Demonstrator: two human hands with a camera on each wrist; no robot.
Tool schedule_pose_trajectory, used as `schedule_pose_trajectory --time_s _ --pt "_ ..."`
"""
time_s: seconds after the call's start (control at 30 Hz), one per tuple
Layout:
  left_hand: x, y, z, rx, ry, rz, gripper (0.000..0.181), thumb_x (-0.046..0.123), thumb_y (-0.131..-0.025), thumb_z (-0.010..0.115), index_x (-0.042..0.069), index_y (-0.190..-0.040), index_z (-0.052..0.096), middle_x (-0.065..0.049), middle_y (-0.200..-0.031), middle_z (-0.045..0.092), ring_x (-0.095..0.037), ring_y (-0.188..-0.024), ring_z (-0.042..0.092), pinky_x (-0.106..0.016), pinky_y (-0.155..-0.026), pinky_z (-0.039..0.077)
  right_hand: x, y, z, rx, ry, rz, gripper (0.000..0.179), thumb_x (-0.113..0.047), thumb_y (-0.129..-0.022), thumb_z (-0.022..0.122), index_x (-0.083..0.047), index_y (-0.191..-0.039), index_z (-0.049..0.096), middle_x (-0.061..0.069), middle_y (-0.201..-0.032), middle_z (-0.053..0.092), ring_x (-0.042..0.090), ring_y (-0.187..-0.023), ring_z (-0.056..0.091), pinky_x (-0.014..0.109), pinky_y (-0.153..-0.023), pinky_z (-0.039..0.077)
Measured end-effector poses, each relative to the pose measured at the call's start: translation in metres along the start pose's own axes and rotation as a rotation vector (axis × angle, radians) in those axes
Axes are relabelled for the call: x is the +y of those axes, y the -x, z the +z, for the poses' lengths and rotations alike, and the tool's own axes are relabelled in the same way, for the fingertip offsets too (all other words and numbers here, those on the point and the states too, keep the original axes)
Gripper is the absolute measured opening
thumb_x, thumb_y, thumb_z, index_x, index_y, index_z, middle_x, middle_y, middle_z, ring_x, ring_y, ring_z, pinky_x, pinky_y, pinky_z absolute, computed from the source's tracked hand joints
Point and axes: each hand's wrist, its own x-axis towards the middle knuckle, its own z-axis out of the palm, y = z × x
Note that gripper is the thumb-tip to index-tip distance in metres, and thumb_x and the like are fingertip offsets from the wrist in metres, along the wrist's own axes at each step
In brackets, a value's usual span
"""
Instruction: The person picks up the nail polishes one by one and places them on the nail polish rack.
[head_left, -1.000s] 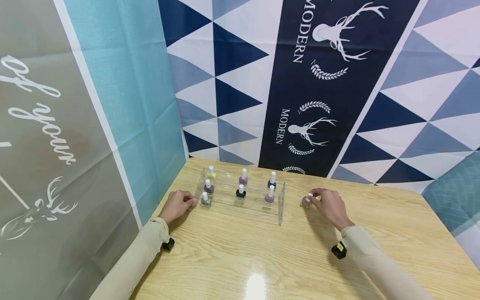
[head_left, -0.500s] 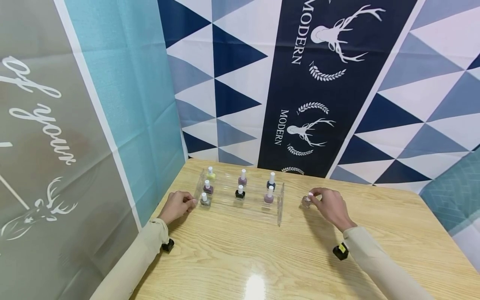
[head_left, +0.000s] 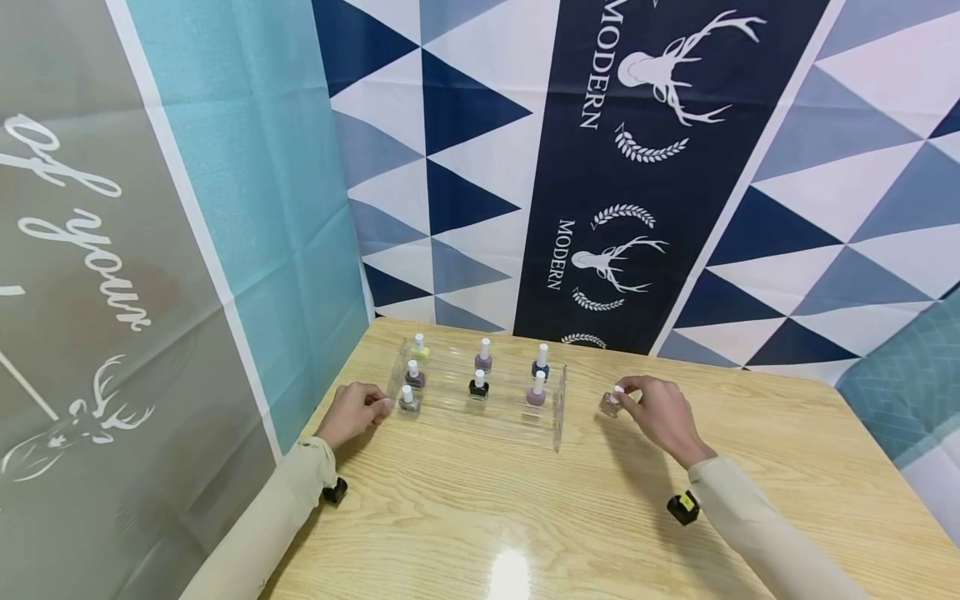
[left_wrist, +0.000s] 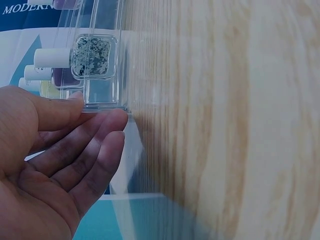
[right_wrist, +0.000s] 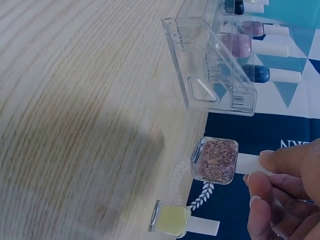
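My right hand (head_left: 662, 414) pinches the white cap of a glittery pink-brown nail polish bottle (right_wrist: 218, 161) between thumb and fingers. The bottle sits to the right of a clear acrylic stepped rack (head_left: 561, 417). At the rack's left end, my left hand (head_left: 354, 414) holds the side panel with thumb and fingertips. Several bottles stand on the rack. Nearest the left hand is a silver-black glitter nail polish (left_wrist: 94, 56) on the front step. Behind it are a dark purple bottle (head_left: 416, 379) and a yellow one (head_left: 421, 352).
In the rack's middle are a black bottle (head_left: 478, 388) and a mauve one (head_left: 483, 362). Its right end bears a lilac bottle (head_left: 536, 396) and a dark blue one (head_left: 540, 369). Another yellow bottle (right_wrist: 172, 220) shows beside the right hand. Patterned cloth (head_left: 480, 275) hangs behind the wooden table (head_left: 450, 517).
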Motion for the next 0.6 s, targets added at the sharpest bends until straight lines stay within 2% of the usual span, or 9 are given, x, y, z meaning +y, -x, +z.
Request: schedule_pose_trajectory --time_s 0.6 --pt "-0.001 0.001 -0.001 -0.005 0.001 0.02 0.022 0.017 -0.102 0.067 0.01 -0.082 0.074 -0.003 -0.066 0.066 -0.018 -0.052 0.055 -0.033 -0.051 0.044 -0.017 0.002 -0.002 0.005 0.005 -0.015 0.014 -0.017 -0.097 0.072 -0.006 -0.101 0.078 0.008 -0.095 0.077 0.011 -0.052 0.045 0.031 -0.047 0.034"
